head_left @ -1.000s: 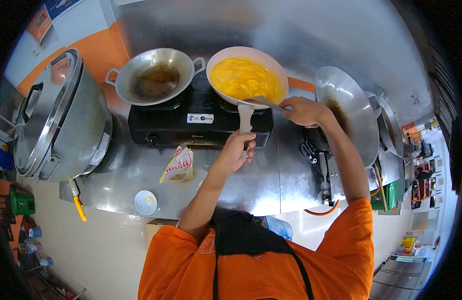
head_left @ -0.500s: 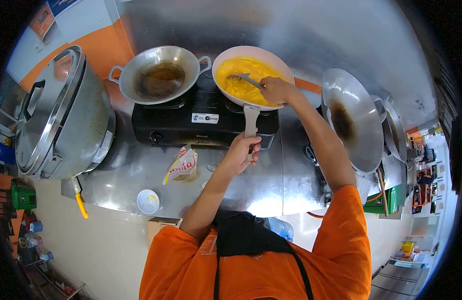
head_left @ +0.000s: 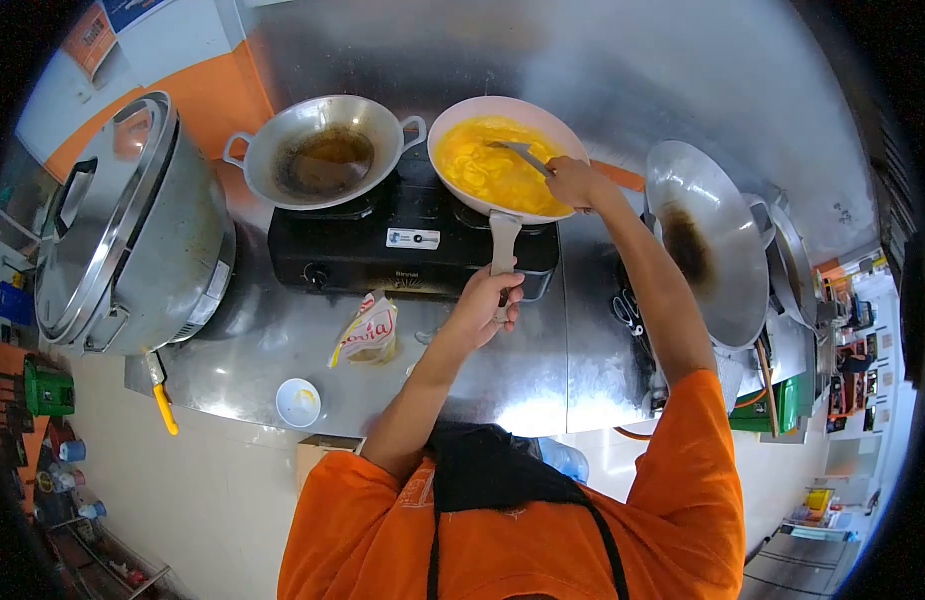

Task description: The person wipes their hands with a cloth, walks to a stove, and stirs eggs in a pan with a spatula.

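My left hand [head_left: 487,303] is closed around the beige handle of a pale pink frying pan [head_left: 562,135], which sits on the right burner of a black gas stove [head_left: 332,250]. Yellow beaten egg [head_left: 477,165] covers the pan's bottom, with soft folds showing on its surface. My right hand [head_left: 574,184] grips a grey spatula [head_left: 527,155] above the pan's right side. The spatula's tip dips into the egg near the middle.
A wok [head_left: 382,120] with dark oil rests on the left burner. A large rice cooker [head_left: 172,240] stands at left, a bag of oil [head_left: 370,330] and small white bowl [head_left: 298,402] in front. More woks [head_left: 722,290] lean at right. A yellow-handled knife [head_left: 164,405] overhangs the edge.
My right hand and the spatula have moved to the right across the pan. The egg's surface shows more folds. My left hand stays on the handle.
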{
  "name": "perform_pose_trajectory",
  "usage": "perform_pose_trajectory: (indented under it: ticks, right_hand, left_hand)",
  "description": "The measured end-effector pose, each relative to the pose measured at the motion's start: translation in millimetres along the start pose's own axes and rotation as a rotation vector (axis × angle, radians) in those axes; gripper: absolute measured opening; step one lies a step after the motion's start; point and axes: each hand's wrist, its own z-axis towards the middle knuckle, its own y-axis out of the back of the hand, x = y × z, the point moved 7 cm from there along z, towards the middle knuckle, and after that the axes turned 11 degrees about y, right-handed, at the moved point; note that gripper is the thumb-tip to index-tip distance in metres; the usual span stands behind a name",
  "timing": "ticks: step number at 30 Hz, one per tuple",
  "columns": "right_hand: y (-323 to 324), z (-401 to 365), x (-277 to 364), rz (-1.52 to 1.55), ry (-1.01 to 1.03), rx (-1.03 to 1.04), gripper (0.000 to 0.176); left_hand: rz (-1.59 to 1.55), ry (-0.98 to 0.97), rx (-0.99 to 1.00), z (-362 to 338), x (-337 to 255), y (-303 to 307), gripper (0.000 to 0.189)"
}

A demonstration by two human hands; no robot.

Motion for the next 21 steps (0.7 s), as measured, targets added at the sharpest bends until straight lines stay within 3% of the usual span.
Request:
perform_pose_trajectory:
  ticks: [5, 8, 21]
  right_hand:
    - [26.1, -60.2, 39.6, 0.107, -0.129, 0.122, 0.037]
    - [12.7, -72.3, 33.0, 0.1, 0.027, 0.016, 0.032]
    - [27.3, -132.9, 26.4, 0.093, 0.048, 0.027, 0.03]
  left_hand:
    - [-0.009, 0.01, -0.05, -1.0, 1.8, 0.3, 0.037]
    - [-0.009, 0.007, -0.036, 0.4, 2.5, 1.2, 0.037]
    - [-0.006, 0.01, -0.027, -0.7, 1.6, -0.4, 0.034]
